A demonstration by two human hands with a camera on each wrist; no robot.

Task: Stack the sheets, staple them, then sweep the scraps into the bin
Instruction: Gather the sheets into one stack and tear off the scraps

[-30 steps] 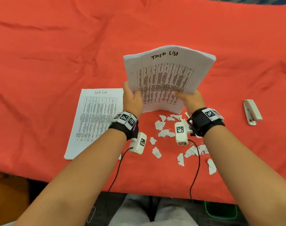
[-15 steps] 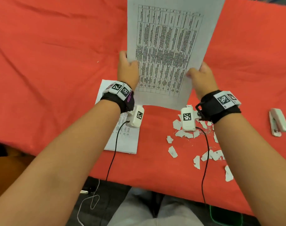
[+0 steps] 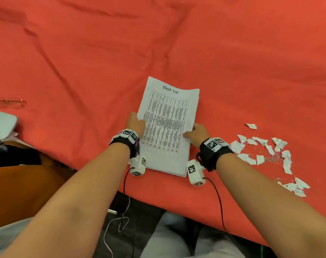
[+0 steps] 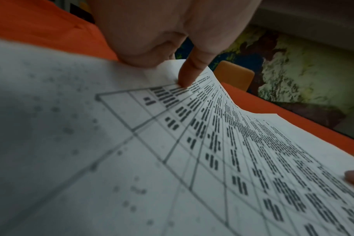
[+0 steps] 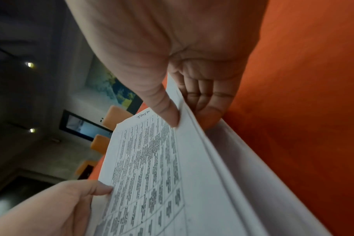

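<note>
A stack of printed "Task List" sheets [image 3: 167, 125] sits low over the red cloth, near the table's front edge. My left hand [image 3: 135, 123] pinches its left edge, with the thumb [image 4: 186, 76] on top of the page [image 4: 192, 159]. My right hand [image 3: 195, 132] pinches the right edge, thumb [image 5: 164, 108] above and fingers [image 5: 206, 99] under several layered sheets [image 5: 152, 167]. Torn paper scraps [image 3: 266, 151] lie scattered on the cloth to the right of my right wrist. Neither the stapler nor a bin is in view.
The red tablecloth [image 3: 158, 43] covers the whole table, wrinkled at the back. A pair of glasses [image 3: 11, 103] lies at the far left. A pale grey object [image 3: 2, 125] juts in at the left edge. Cables hang from both wrists over the front edge.
Both hands have brought the sheets down from upright in the air to low over the cloth, where the single sheet lay. The view has shifted left, and the stapler is out of frame.
</note>
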